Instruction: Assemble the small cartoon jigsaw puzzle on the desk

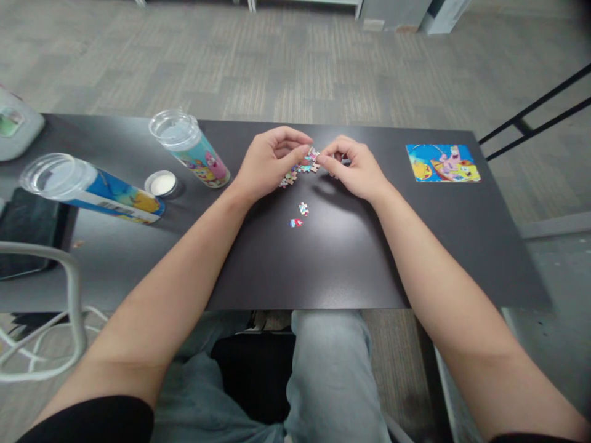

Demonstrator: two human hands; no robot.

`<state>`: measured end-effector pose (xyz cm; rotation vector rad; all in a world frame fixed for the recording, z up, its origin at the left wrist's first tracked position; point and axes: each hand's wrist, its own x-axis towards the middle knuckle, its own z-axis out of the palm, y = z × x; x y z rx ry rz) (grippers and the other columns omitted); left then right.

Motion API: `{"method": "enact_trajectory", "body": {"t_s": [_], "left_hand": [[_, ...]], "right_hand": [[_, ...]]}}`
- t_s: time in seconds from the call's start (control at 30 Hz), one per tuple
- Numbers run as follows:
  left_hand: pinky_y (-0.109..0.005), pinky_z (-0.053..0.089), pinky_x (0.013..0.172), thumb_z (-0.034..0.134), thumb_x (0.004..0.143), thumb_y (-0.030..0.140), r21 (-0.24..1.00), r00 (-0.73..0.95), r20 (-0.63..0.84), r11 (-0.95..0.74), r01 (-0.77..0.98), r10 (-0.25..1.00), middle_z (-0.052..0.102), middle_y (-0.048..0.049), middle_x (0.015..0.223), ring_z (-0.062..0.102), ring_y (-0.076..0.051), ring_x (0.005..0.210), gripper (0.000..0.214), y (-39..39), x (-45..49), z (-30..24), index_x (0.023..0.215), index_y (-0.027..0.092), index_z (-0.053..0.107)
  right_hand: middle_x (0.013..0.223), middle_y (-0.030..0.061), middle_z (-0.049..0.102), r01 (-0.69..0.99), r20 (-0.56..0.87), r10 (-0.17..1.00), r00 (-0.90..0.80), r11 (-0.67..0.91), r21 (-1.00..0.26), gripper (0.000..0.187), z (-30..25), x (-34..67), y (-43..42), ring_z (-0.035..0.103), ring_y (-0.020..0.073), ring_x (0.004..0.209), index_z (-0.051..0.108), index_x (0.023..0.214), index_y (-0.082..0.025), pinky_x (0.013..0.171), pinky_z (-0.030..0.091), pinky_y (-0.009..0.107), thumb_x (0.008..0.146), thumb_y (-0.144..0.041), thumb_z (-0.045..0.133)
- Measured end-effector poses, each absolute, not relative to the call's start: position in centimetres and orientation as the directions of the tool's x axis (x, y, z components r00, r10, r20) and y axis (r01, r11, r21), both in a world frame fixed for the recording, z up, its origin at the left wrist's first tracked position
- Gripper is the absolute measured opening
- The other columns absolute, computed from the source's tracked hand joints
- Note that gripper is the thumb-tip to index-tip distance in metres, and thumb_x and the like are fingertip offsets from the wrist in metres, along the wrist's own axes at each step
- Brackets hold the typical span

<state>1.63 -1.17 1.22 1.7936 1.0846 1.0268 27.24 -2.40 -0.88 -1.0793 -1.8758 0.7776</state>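
A small heap of colourful jigsaw pieces [302,167] lies on the dark table between my hands. My left hand [272,159] curls over the heap from the left, thumb and fingers closed at a jigsaw piece [314,152]. From the right, my right hand [354,166] pinches with thumb and forefinger at the same cluster; its fingers partly hide what they hold. Nearer to me, apart from the heap, lie a pale jigsaw piece [303,209] and a red and blue jigsaw piece [296,223].
A printed cartoon picture card [443,163] lies to the right. On the left are an upright clear-topped tube [196,151], a blue tube [99,187], a round lid [162,184] and a dark flat device [30,231]. A white curved frame [74,295] stands at lower left.
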Motion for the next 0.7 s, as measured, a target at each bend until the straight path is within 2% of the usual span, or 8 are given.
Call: {"method": "enact_trajectory", "body": {"t_s": [0.1, 0.17, 0.27, 0.37, 0.43, 0.53, 0.6, 0.7], "left_hand": [[-0.047, 0.071, 0.094, 0.086, 0.103, 0.068, 0.861, 0.257, 0.29, -0.368, 0.35, 0.922, 0.086, -0.0067, 0.098, 0.081, -0.027, 0.098, 0.04, -1.2, 1.1, 1.2, 0.11, 0.029, 0.083], [-0.048, 0.07, 0.096, 0.086, 0.101, 0.062, 0.807, 0.247, 0.331, -0.409, 0.427, 0.911, 0.085, -0.0062, 0.095, 0.078, -0.027, 0.095, 0.032, -1.0, 0.6, 1.1, 0.107, 0.03, 0.085], [-0.053, 0.068, 0.101, 0.089, 0.095, 0.054, 0.724, 0.281, 0.345, -0.445, 0.527, 0.895, 0.084, -0.0061, 0.093, 0.075, -0.029, 0.095, 0.023, -0.7, 0.0, 0.7, 0.102, 0.032, 0.087], [-0.059, 0.067, 0.109, 0.093, 0.089, 0.048, 0.663, 0.316, 0.337, -0.461, 0.589, 0.887, 0.083, -0.0071, 0.098, 0.074, -0.032, 0.101, 0.017, -0.3, -0.4, 0.2, 0.098, 0.035, 0.088], [-0.063, 0.065, 0.115, 0.097, 0.085, 0.045, 0.647, 0.323, 0.334, -0.464, 0.605, 0.886, 0.081, -0.0074, 0.102, 0.075, -0.034, 0.11, 0.018, -0.1, -0.5, -0.1, 0.098, 0.036, 0.089], [-0.067, 0.062, 0.121, 0.102, 0.08, 0.043, 0.652, 0.331, 0.331, -0.468, 0.597, 0.884, 0.08, -0.0077, 0.104, 0.075, -0.038, 0.121, 0.024, -0.1, -0.5, -0.4, 0.098, 0.036, 0.089], [-0.07, 0.061, 0.122, 0.103, 0.08, 0.043, 0.648, 0.347, 0.325, -0.474, 0.595, 0.88, 0.08, -0.0082, 0.103, 0.076, -0.04, 0.123, 0.024, -0.1, -0.4, -0.3, 0.096, 0.035, 0.088], [-0.072, 0.059, 0.125, 0.102, 0.083, 0.045, 0.654, 0.361, 0.309, -0.472, 0.591, 0.88, 0.082, -0.0074, 0.101, 0.077, -0.039, 0.118, 0.02, -0.2, -0.3, 0.1, 0.093, 0.035, 0.087]], "right_hand": [[0.106, 0.0076, 0.079, 0.361, 0.341, 0.886, -0.313, 0.443, -0.82, 0.063, -0.7, 27.6, -2.5, 0.071, 0.0298, 0.095, 0.082, 0.092, -0.031, 0.106, 0.064, 0.056, 0.108, -0.091, 0.085], [0.114, 0.009, 0.081, 0.373, 0.328, 0.868, -0.374, 0.464, -0.804, 0.049, -0.6, 27.8, -2.8, 0.075, 0.0329, 0.105, 0.083, 0.091, -0.031, 0.115, 0.064, 0.061, 0.111, -0.075, 0.086], [0.125, 0.0112, 0.084, 0.474, 0.267, 0.827, -0.494, 0.514, -0.715, 0.03, -0.2, 28.4, -3.3, 0.078, 0.0424, 0.127, 0.084, 0.086, -0.03, 0.133, 0.053, 0.078, 0.107, -0.05, 0.093], [0.125, 0.0128, 0.086, 0.584, 0.263, 0.856, -0.446, 0.5, -0.639, 0.026, -0.2, 29.3, -3.0, 0.076, 0.0477, 0.132, 0.079, 0.081, -0.027, 0.133, 0.046, 0.086, 0.102, -0.033, 0.094], [0.125, 0.013, 0.086, 0.619, 0.291, 0.891, -0.349, 0.452, -0.642, 0.029, -0.5, 29.8, -2.4, 0.077, 0.0435, 0.124, 0.075, 0.083, -0.027, 0.13, 0.049, 0.082, 0.109, -0.032, 0.087], [0.119, 0.0132, 0.085, 0.649, 0.312, 0.911, -0.271, 0.412, -0.639, 0.036, -1.1, 30.1, -1.7, 0.076, 0.0384, 0.113, 0.072, 0.088, -0.028, 0.126, 0.052, 0.075, 0.117, -0.045, 0.083], [0.115, 0.0132, 0.085, 0.663, 0.299, 0.909, -0.291, 0.417, -0.622, 0.039, -1.3, 30.0, -1.6, 0.075, 0.0388, 0.113, 0.073, 0.09, -0.028, 0.128, 0.049, 0.075, 0.117, -0.053, 0.086], [0.123, 0.0138, 0.087, 0.65, 0.246, 0.896, -0.37, 0.439, -0.62, 0.037, -0.7, 29.9, -2.1, 0.075, 0.0394, 0.116, 0.081, 0.097, -0.027, 0.131, 0.044, 0.076, 0.114, -0.057, 0.094]]}}
